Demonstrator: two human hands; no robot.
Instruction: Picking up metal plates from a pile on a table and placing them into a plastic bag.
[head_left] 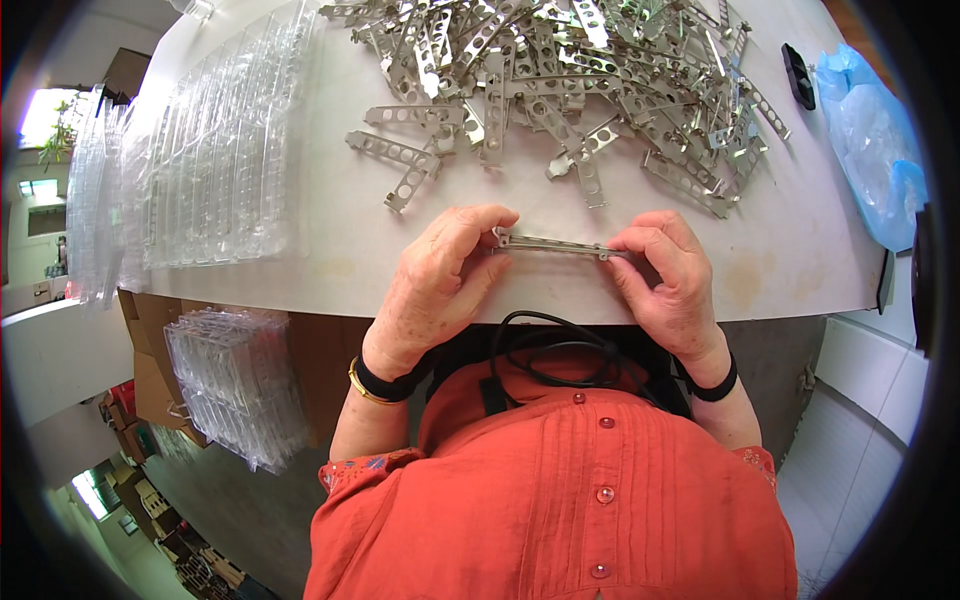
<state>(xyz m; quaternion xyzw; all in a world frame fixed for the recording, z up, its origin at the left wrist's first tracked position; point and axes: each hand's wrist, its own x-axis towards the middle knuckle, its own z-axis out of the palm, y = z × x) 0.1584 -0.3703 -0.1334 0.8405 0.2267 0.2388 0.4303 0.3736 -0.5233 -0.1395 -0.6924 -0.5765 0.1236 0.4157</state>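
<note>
Left hand (pixel 437 285): pinching one end of the bracket (pixel 553 244)
Right hand (pixel 668 280): pinching the other end
Bracket: level, above the desk (pixel 340 240) edge
Beyond: bracket pile (pixel 570 70), clear trays (pixel 225 140) left, blue bag (pixel 875 140) right

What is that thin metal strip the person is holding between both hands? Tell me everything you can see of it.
The metal strip is a narrow, flat bracket of dull silvery metal, like those in the pile beyond it. It lies level, crosswise, just above the near edge of the white table. The left hand pinches its left end, which has a small bent tab; the right hand pinches its right end. Finer detail is too small to tell.
</note>
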